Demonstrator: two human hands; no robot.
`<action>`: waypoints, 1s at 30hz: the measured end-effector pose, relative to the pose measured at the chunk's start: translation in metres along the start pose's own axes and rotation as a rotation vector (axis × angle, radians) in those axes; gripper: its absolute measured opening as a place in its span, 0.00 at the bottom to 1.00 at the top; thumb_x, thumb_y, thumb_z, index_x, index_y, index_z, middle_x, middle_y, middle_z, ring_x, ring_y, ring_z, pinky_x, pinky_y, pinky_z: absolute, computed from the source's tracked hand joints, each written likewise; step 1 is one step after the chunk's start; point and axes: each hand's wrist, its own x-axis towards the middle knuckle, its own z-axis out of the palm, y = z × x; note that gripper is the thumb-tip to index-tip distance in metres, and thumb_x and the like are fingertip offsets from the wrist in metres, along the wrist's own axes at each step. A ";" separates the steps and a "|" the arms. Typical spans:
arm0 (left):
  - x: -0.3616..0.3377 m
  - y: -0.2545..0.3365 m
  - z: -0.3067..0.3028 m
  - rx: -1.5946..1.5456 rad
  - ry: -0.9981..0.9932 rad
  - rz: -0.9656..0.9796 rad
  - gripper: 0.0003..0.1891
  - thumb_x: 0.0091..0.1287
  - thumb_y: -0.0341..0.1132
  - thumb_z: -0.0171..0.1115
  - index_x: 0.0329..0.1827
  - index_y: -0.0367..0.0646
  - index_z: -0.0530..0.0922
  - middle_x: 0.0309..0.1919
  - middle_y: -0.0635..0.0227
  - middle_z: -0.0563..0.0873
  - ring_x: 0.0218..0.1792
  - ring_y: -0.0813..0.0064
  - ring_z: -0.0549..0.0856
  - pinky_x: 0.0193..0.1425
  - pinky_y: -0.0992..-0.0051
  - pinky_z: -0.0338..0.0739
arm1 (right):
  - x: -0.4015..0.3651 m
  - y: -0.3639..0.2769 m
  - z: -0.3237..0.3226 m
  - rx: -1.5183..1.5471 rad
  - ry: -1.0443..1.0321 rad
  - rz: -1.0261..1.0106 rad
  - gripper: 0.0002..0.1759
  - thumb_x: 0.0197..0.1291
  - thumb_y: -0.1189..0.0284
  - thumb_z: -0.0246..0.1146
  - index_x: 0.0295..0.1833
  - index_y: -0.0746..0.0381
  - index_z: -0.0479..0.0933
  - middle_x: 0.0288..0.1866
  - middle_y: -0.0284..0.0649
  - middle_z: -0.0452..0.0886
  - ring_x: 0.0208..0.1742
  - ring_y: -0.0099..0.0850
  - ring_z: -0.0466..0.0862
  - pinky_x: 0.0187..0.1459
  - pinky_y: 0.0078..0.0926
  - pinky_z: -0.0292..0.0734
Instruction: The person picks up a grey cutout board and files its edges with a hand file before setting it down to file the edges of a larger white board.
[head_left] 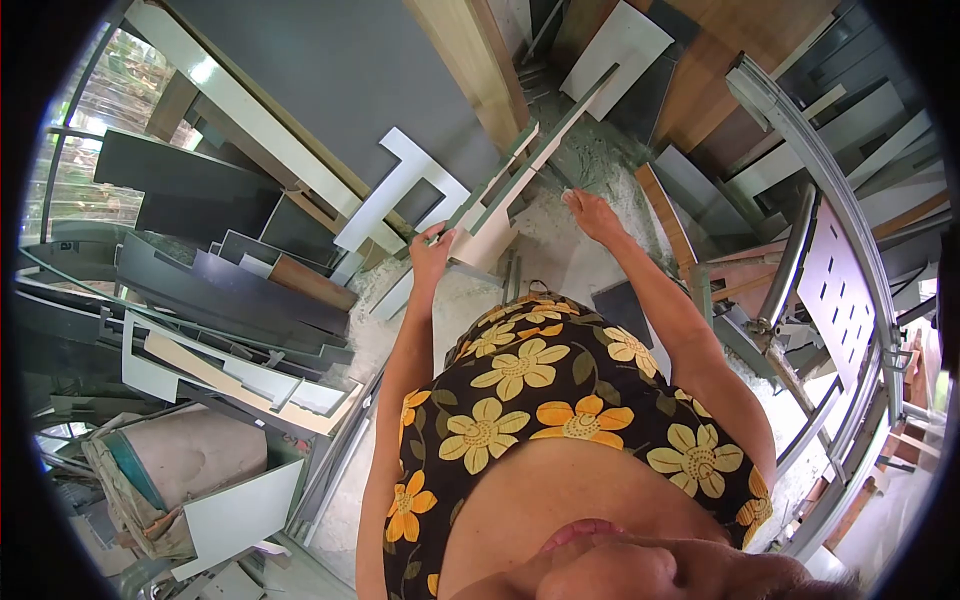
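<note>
My left hand (430, 252) is closed round the near end of a long, narrow cut board (525, 172) with a pale face and dark edges. The board slants away to the upper right, and notches are cut along it. Just left of it stands a white board with cut-outs (400, 188), close to my left fingers. My right hand (592, 213) is held apart from the long board, to its right. Its fingers are drawn together in a pinch; whatever may be between them is too small to make out.
Dark panels (185, 190) and offcuts lean in stacks on the left. A large grey sheet (330, 80) stands ahead beside a wooden post (475, 70). On the right are a metal frame (850, 170) and a slotted white panel (835, 280). A wrapped roll (195, 450) lies lower left.
</note>
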 end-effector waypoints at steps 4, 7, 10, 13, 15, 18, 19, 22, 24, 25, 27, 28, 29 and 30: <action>-0.003 0.004 0.002 -0.017 -0.009 -0.024 0.15 0.57 0.29 0.69 0.44 0.29 0.81 0.37 0.58 0.85 0.37 0.77 0.84 0.42 0.78 0.78 | 0.004 0.012 0.004 -0.008 0.005 -0.005 0.32 0.68 0.51 0.47 0.60 0.70 0.69 0.51 0.59 0.77 0.54 0.52 0.77 0.55 0.42 0.71; 0.002 0.000 -0.004 -0.013 -0.063 -0.049 0.18 0.58 0.33 0.69 0.47 0.31 0.80 0.41 0.60 0.84 0.39 0.76 0.82 0.46 0.77 0.77 | 0.012 0.008 0.008 -0.043 0.001 -0.014 0.29 0.68 0.52 0.47 0.58 0.68 0.70 0.50 0.59 0.77 0.53 0.53 0.76 0.54 0.43 0.72; 0.002 -0.004 -0.004 -0.056 -0.069 -0.048 0.18 0.57 0.34 0.70 0.47 0.30 0.80 0.42 0.60 0.84 0.39 0.77 0.82 0.46 0.77 0.77 | 0.038 -0.002 0.015 -0.029 -0.013 -0.031 0.26 0.68 0.52 0.46 0.54 0.64 0.72 0.49 0.57 0.78 0.52 0.55 0.75 0.52 0.45 0.71; 0.000 -0.005 -0.003 -0.045 -0.083 -0.029 0.18 0.58 0.33 0.69 0.47 0.31 0.80 0.42 0.60 0.83 0.39 0.77 0.82 0.46 0.77 0.77 | 0.061 -0.035 0.024 0.045 0.037 -0.063 0.24 0.68 0.52 0.45 0.50 0.62 0.72 0.48 0.55 0.78 0.52 0.56 0.75 0.52 0.47 0.70; 0.000 -0.004 -0.002 0.017 -0.056 -0.038 0.17 0.58 0.33 0.69 0.47 0.32 0.80 0.43 0.59 0.83 0.39 0.77 0.82 0.46 0.78 0.77 | 0.073 -0.049 0.027 0.016 0.018 -0.051 0.24 0.68 0.52 0.45 0.50 0.61 0.72 0.49 0.54 0.78 0.52 0.56 0.74 0.53 0.49 0.69; -0.002 0.005 -0.002 0.011 -0.044 -0.030 0.16 0.58 0.30 0.68 0.47 0.30 0.80 0.40 0.59 0.84 0.38 0.78 0.82 0.44 0.78 0.78 | 0.069 -0.039 0.033 0.033 0.014 -0.052 0.24 0.68 0.53 0.45 0.52 0.61 0.71 0.49 0.56 0.77 0.53 0.56 0.74 0.53 0.50 0.69; -0.004 0.006 -0.002 -0.011 -0.042 -0.026 0.15 0.58 0.29 0.67 0.46 0.28 0.80 0.39 0.59 0.85 0.37 0.78 0.82 0.43 0.79 0.78 | 0.058 -0.034 0.028 0.015 -0.016 -0.016 0.25 0.67 0.52 0.45 0.55 0.61 0.70 0.49 0.57 0.77 0.53 0.56 0.74 0.54 0.50 0.68; -0.001 0.000 -0.002 -0.039 -0.065 -0.048 0.17 0.58 0.32 0.69 0.47 0.31 0.80 0.44 0.59 0.83 0.40 0.76 0.82 0.47 0.78 0.78 | 0.017 0.001 0.027 -0.049 -0.006 0.024 0.28 0.68 0.52 0.44 0.60 0.63 0.67 0.49 0.61 0.76 0.53 0.57 0.75 0.54 0.50 0.68; 0.002 -0.001 -0.003 -0.016 -0.060 -0.043 0.17 0.58 0.32 0.69 0.47 0.30 0.80 0.44 0.58 0.83 0.40 0.76 0.82 0.47 0.78 0.78 | -0.002 0.011 0.020 -0.071 -0.018 0.031 0.29 0.68 0.52 0.44 0.62 0.64 0.66 0.50 0.61 0.76 0.52 0.57 0.75 0.54 0.50 0.68; 0.003 -0.002 -0.004 0.000 -0.062 -0.039 0.17 0.58 0.32 0.69 0.47 0.30 0.80 0.45 0.58 0.83 0.40 0.76 0.82 0.47 0.78 0.78 | -0.007 0.012 0.017 -0.078 -0.022 0.037 0.30 0.68 0.52 0.44 0.63 0.65 0.65 0.51 0.61 0.76 0.52 0.57 0.75 0.54 0.50 0.68; 0.004 -0.004 -0.010 -0.041 -0.071 -0.059 0.17 0.58 0.32 0.69 0.47 0.29 0.79 0.45 0.58 0.83 0.40 0.76 0.82 0.47 0.78 0.78 | 0.006 -0.004 0.014 -0.097 -0.022 0.034 0.28 0.68 0.52 0.44 0.60 0.63 0.67 0.50 0.59 0.77 0.52 0.57 0.75 0.53 0.50 0.69; 0.005 -0.004 -0.009 -0.058 -0.078 -0.064 0.17 0.58 0.31 0.69 0.47 0.29 0.79 0.45 0.58 0.82 0.40 0.76 0.82 0.47 0.78 0.78 | 0.018 -0.013 0.013 -0.103 -0.018 0.032 0.27 0.68 0.52 0.44 0.58 0.62 0.68 0.49 0.59 0.77 0.52 0.57 0.75 0.53 0.50 0.69; 0.006 -0.005 -0.008 -0.055 -0.068 -0.034 0.16 0.58 0.30 0.68 0.47 0.29 0.80 0.43 0.59 0.83 0.39 0.77 0.82 0.46 0.78 0.78 | 0.034 -0.019 0.016 -0.074 -0.014 -0.002 0.25 0.68 0.52 0.44 0.55 0.61 0.69 0.49 0.58 0.77 0.51 0.57 0.75 0.52 0.50 0.69; 0.005 -0.006 -0.007 -0.050 -0.059 -0.004 0.16 0.58 0.29 0.67 0.46 0.29 0.80 0.40 0.60 0.84 0.38 0.79 0.81 0.44 0.78 0.78 | 0.050 -0.027 0.020 -0.044 -0.012 -0.035 0.24 0.67 0.52 0.44 0.52 0.60 0.71 0.48 0.57 0.78 0.51 0.57 0.75 0.51 0.50 0.70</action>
